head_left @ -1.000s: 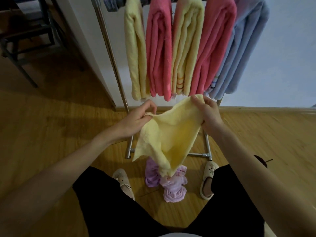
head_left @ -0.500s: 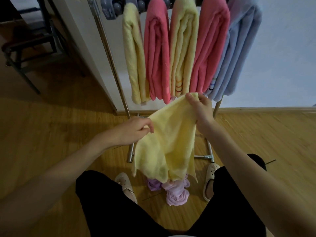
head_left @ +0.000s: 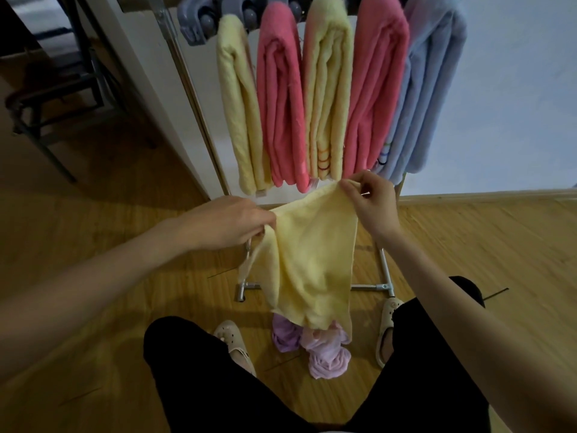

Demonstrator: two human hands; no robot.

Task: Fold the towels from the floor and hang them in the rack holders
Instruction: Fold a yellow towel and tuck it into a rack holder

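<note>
A pale yellow towel (head_left: 312,260) hangs in front of me by its top edge. My left hand (head_left: 231,223) grips its left top corner and my right hand (head_left: 371,201) pinches its right top corner, slightly higher. A crumpled lilac towel (head_left: 315,348) lies on the floor under it, between my feet. Behind stands the rack (head_left: 199,95), with several folded towels in its grey holders (head_left: 199,23): yellow (head_left: 240,114), pink (head_left: 281,101), yellow (head_left: 324,89), pink (head_left: 374,89) and blue (head_left: 427,98).
The rack's metal base bars (head_left: 382,287) and foot (head_left: 242,292) rest on the wooden floor (head_left: 484,245) close to my slippers. A white wall (head_left: 515,89) is behind the rack. A dark metal chair frame (head_left: 46,98) stands at the far left.
Both hands have spread the yellow towel's top edge and lifted it; the towel now hangs flatter and longer, covering more of the lilac towel. The view has tilted up slightly.
</note>
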